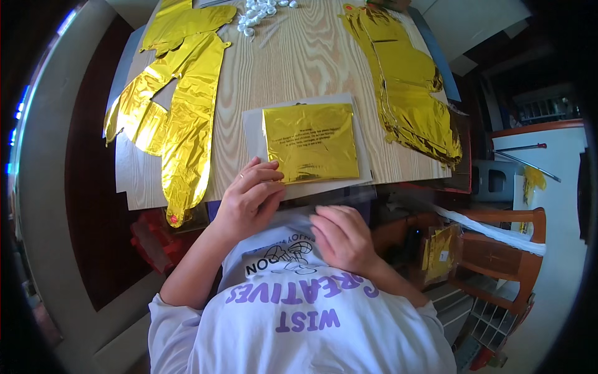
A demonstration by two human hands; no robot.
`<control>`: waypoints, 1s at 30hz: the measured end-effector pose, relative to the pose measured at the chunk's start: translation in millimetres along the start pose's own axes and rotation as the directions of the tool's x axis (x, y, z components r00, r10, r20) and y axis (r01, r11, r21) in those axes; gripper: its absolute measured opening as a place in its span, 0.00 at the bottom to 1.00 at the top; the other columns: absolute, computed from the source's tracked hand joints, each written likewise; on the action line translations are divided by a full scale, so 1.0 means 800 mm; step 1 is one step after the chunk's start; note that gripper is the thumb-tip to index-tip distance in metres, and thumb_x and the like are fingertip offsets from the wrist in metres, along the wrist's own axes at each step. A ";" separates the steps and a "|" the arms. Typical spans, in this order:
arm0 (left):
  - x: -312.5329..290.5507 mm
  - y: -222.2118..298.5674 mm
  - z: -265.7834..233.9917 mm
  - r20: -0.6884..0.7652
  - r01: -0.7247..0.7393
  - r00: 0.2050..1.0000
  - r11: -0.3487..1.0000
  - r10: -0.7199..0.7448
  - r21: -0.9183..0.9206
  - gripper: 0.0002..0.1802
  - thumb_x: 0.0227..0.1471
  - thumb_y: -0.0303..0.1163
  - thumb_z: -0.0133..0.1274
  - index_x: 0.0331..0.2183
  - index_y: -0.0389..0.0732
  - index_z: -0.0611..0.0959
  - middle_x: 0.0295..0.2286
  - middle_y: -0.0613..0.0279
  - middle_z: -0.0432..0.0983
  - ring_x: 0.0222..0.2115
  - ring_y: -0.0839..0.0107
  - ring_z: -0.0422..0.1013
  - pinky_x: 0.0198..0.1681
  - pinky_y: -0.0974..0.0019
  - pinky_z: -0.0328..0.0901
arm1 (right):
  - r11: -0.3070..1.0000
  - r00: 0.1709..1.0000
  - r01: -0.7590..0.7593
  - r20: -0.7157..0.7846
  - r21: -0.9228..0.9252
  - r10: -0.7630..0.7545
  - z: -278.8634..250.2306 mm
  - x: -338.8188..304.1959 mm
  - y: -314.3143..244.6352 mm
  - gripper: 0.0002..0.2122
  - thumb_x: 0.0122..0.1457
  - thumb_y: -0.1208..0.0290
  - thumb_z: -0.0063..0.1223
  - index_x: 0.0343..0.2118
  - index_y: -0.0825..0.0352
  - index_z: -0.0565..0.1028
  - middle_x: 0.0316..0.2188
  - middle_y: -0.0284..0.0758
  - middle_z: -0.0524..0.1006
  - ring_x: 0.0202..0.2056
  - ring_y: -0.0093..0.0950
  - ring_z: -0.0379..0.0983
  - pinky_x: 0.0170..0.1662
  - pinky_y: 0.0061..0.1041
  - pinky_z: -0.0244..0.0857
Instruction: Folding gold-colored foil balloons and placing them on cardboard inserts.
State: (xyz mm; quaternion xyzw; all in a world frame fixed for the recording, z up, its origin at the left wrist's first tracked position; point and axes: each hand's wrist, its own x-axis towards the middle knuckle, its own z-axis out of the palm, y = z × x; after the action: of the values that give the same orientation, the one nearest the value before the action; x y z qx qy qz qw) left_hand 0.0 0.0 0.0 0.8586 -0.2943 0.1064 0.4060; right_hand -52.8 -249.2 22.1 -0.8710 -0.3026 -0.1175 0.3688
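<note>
Curled L hand (252,196) should lightly steady gold pkt (317,140) just beyond it, R hand (341,234) curled nearby; whether either grips, can't tell.

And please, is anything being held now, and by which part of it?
The left hand has fingers at the lower left corner of the gold foil packet, but whether it grips cannot be told. Nor can any hold by the blurred right hand.
</note>
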 end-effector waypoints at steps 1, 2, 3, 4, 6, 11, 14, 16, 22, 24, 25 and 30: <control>0.004 -0.002 0.003 -0.030 0.009 1.000 1.000 -0.009 -0.003 0.16 0.47 0.24 0.67 0.40 0.42 0.83 0.45 0.56 0.79 0.55 0.55 0.73 0.64 0.46 0.61 | 0.998 0.999 0.044 -0.019 -0.045 -0.045 0.008 0.014 0.000 0.16 0.53 0.75 0.63 0.46 0.72 0.78 0.45 0.43 0.76 0.47 0.41 0.73 0.54 0.41 0.67; 0.008 -0.003 0.005 -0.060 0.018 0.998 1.000 -0.018 -0.006 0.14 0.47 0.24 0.67 0.38 0.41 0.83 0.44 0.56 0.79 0.54 0.56 0.74 0.64 0.46 0.61 | 0.992 0.995 0.087 -0.036 -0.090 -0.090 0.011 0.023 0.002 0.16 0.53 0.76 0.62 0.45 0.72 0.77 0.44 0.43 0.76 0.47 0.41 0.73 0.53 0.41 0.67; 0.008 0.007 0.007 -0.072 0.030 0.997 1.000 -0.029 0.006 0.13 0.47 0.25 0.67 0.37 0.40 0.83 0.43 0.56 0.79 0.54 0.55 0.74 0.64 0.46 0.62 | 0.992 0.998 0.054 -0.032 -0.116 -0.059 0.009 0.024 0.000 0.16 0.53 0.76 0.62 0.45 0.72 0.77 0.44 0.43 0.76 0.47 0.41 0.73 0.53 0.41 0.67; 0.011 0.018 0.008 -0.084 0.041 0.996 0.999 -0.039 0.018 0.13 0.47 0.25 0.67 0.37 0.40 0.83 0.43 0.57 0.79 0.54 0.55 0.74 0.63 0.46 0.62 | 0.990 0.999 0.022 -0.029 -0.143 -0.027 0.007 0.023 -0.002 0.16 0.53 0.76 0.61 0.45 0.72 0.77 0.44 0.43 0.76 0.46 0.41 0.73 0.53 0.41 0.66; 0.007 0.021 0.009 -0.075 0.019 0.997 0.997 -0.014 0.072 0.12 0.47 0.25 0.67 0.37 0.40 0.83 0.43 0.57 0.79 0.54 0.55 0.73 0.63 0.45 0.62 | 0.979 0.999 -0.013 -0.049 -0.204 0.003 0.007 0.021 -0.001 0.16 0.53 0.77 0.61 0.46 0.72 0.77 0.44 0.43 0.76 0.46 0.42 0.72 0.52 0.41 0.66; 0.004 0.014 0.007 -0.033 -0.034 0.999 0.992 0.039 0.123 0.12 0.48 0.27 0.67 0.37 0.41 0.84 0.43 0.59 0.78 0.55 0.53 0.72 0.64 0.44 0.61 | 0.973 1.000 -0.006 -0.025 -0.232 0.000 0.012 0.019 0.004 0.16 0.52 0.77 0.61 0.46 0.72 0.77 0.45 0.42 0.76 0.47 0.42 0.73 0.53 0.40 0.67; 0.003 0.009 0.001 -0.009 -0.050 0.999 0.986 0.052 0.159 0.14 0.47 0.28 0.68 0.38 0.41 0.84 0.42 0.59 0.78 0.55 0.53 0.72 0.64 0.43 0.60 | 0.978 0.999 0.008 -0.049 -0.209 -0.018 0.018 0.022 0.003 0.15 0.52 0.78 0.61 0.45 0.72 0.78 0.44 0.42 0.76 0.47 0.41 0.73 0.53 0.40 0.67; 0.000 0.005 0.003 -0.034 -0.035 0.999 0.992 0.039 0.125 0.13 0.47 0.29 0.68 0.37 0.42 0.84 0.41 0.60 0.77 0.55 0.54 0.72 0.64 0.44 0.59 | 0.981 0.997 0.013 -0.071 -0.193 -0.027 0.018 0.018 0.002 0.15 0.51 0.79 0.61 0.44 0.72 0.78 0.44 0.42 0.77 0.47 0.41 0.74 0.53 0.40 0.68; 0.007 0.013 -0.004 -0.026 0.117 0.993 0.993 -0.116 0.011 0.11 0.47 0.26 0.67 0.36 0.40 0.86 0.41 0.59 0.78 0.56 0.53 0.72 0.65 0.46 0.59 | 0.982 0.997 0.012 -0.074 -0.189 -0.027 0.024 0.020 0.001 0.14 0.51 0.79 0.62 0.42 0.72 0.79 0.42 0.41 0.78 0.47 0.39 0.74 0.52 0.39 0.68; 0.008 0.015 -0.006 -0.022 0.161 0.987 0.987 -0.162 -0.020 0.10 0.47 0.24 0.67 0.35 0.40 0.86 0.41 0.58 0.78 0.55 0.53 0.72 0.65 0.48 0.59 | 0.979 0.996 0.021 -0.075 -0.203 -0.037 0.025 0.019 0.003 0.14 0.51 0.78 0.62 0.42 0.71 0.79 0.42 0.40 0.78 0.47 0.39 0.74 0.51 0.39 0.68; 0.006 0.012 -0.005 -0.024 0.160 0.987 0.987 -0.160 -0.025 0.10 0.48 0.23 0.66 0.35 0.40 0.86 0.41 0.58 0.78 0.55 0.54 0.73 0.65 0.48 0.59 | 0.977 0.996 0.026 -0.076 -0.210 -0.043 0.025 0.020 0.003 0.14 0.51 0.78 0.62 0.42 0.71 0.79 0.42 0.40 0.78 0.47 0.39 0.74 0.51 0.39 0.68; 0.006 0.002 -0.001 -0.043 0.114 0.993 0.993 -0.114 0.007 0.09 0.48 0.21 0.65 0.35 0.38 0.86 0.41 0.57 0.78 0.52 0.55 0.75 0.63 0.50 0.62 | 0.973 0.997 0.018 -0.068 -0.229 -0.034 0.024 0.020 0.002 0.13 0.51 0.78 0.62 0.41 0.71 0.79 0.42 0.39 0.78 0.47 0.38 0.74 0.51 0.39 0.67</control>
State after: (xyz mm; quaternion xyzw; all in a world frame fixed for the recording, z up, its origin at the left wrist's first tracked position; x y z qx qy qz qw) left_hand 3.1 -2.4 3.7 0.8735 -0.2356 0.1028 0.4134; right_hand -39.3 -229.1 14.5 -0.8987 -0.2850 -0.1875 0.2754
